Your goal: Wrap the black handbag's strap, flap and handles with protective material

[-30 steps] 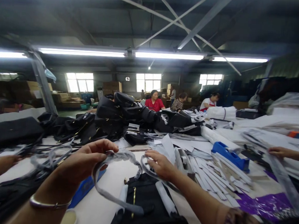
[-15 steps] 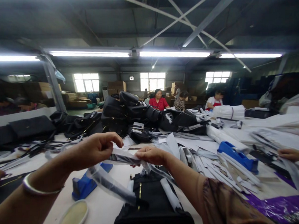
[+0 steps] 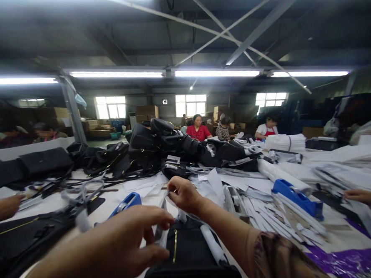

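Note:
A black bag (image 3: 194, 248) with a gold zipper stands in front of me, a white-wrapped handle (image 3: 213, 244) on its right side. Over its far left edge my right hand (image 3: 183, 194) pinches the upper end of a strap in clear plastic wrap (image 3: 160, 234). The strap hangs down toward the bag. My left hand (image 3: 126, 238) is left of the bag, thumb and fingers spread apart beside the strap's lower part. Whether it touches the plastic I cannot tell. A blue tape dispenser (image 3: 126, 204) is partly hidden behind my left hand.
Black bags (image 3: 160, 141) are heaped across the table. A second blue tape dispenser (image 3: 298, 198) stands at right near white paper strips (image 3: 269, 211) and purple plastic (image 3: 347, 262). Co-workers' hands show at the left (image 3: 2, 207) and right (image 3: 362, 197) edges. Several people sit farther back.
My left hand has come off the wrapped strap, moved down and nearer, and opened. The strap has swung from lying across between both hands to hanging from my right hand.

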Demonstrator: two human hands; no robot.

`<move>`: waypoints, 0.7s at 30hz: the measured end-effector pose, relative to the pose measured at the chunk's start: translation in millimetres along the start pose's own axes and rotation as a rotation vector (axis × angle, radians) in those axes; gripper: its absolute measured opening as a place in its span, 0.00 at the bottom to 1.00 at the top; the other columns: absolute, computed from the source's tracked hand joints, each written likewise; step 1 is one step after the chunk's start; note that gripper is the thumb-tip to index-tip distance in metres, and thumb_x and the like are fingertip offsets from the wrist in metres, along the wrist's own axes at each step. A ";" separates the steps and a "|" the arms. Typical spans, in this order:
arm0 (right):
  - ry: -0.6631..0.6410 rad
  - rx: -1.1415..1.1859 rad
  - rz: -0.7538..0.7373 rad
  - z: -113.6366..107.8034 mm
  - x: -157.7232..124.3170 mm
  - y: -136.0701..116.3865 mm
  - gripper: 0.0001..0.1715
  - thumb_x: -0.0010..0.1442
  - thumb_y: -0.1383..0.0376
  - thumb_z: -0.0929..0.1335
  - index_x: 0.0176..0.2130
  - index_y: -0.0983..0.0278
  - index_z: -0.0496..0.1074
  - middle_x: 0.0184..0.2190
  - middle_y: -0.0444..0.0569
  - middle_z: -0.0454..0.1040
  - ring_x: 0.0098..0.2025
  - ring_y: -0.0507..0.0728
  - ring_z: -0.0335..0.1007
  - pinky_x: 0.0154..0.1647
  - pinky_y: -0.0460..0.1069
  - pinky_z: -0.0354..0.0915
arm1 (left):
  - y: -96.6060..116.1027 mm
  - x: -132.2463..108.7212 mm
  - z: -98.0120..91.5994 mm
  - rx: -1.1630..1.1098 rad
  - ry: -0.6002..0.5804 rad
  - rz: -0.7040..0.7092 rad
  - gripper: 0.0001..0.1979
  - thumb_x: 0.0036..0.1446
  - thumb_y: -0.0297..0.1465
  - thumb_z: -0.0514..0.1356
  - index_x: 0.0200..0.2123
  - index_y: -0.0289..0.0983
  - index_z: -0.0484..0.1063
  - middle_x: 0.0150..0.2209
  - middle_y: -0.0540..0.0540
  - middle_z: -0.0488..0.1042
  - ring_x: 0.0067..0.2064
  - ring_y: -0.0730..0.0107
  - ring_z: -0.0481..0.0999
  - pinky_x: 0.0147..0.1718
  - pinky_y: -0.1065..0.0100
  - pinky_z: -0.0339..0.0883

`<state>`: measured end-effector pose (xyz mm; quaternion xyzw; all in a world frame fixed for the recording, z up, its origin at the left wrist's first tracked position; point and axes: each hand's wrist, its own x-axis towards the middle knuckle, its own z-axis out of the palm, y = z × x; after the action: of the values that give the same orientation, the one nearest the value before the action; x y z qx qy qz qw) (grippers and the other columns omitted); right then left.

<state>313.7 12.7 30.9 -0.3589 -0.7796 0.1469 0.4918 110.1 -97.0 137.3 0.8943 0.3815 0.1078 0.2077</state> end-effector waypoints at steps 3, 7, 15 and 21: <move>0.075 -0.007 -0.006 -2.9 -1.4 1.6 0.08 0.51 0.75 0.68 0.29 0.63 0.67 0.27 0.40 0.66 0.29 0.51 0.59 0.32 0.46 0.55 | -28.0 21.6 -1.5 -0.251 0.338 -0.062 0.19 0.57 0.46 0.62 0.46 0.41 0.75 0.36 0.48 0.79 0.34 0.66 0.76 0.34 0.68 0.69; 0.130 0.008 -0.013 -4.9 -3.3 -0.3 0.07 0.53 0.74 0.67 0.29 0.62 0.65 0.28 0.42 0.68 0.30 0.51 0.61 0.32 0.46 0.57 | -53.9 48.8 30.7 -0.760 0.303 -0.232 0.27 0.52 0.53 0.64 0.45 0.37 0.73 0.41 0.43 0.79 0.42 0.60 0.78 0.39 0.65 0.70; 0.043 0.095 0.065 -12.8 -14.4 0.9 0.08 0.53 0.73 0.66 0.33 0.62 0.63 0.41 0.50 0.72 0.38 0.54 0.66 0.36 0.48 0.62 | -54.1 49.3 64.7 -0.816 0.192 -0.224 0.15 0.55 0.43 0.63 0.34 0.34 0.73 0.23 0.51 0.71 0.20 0.77 0.63 0.19 0.74 0.53; -0.432 0.271 0.142 -17.2 -10.7 11.1 0.38 0.54 0.72 0.68 0.61 0.64 0.56 0.46 0.50 0.77 0.43 0.54 0.74 0.39 0.47 0.68 | -53.2 36.4 7.8 -0.074 0.512 -0.095 0.12 0.54 0.24 0.54 0.39 0.37 0.76 0.33 0.46 0.79 0.36 0.63 0.78 0.38 0.65 0.71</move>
<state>336.0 10.8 25.4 -0.3039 -0.8125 0.3574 0.3461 103.8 -39.7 107.5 0.8107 0.4590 0.3345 0.1420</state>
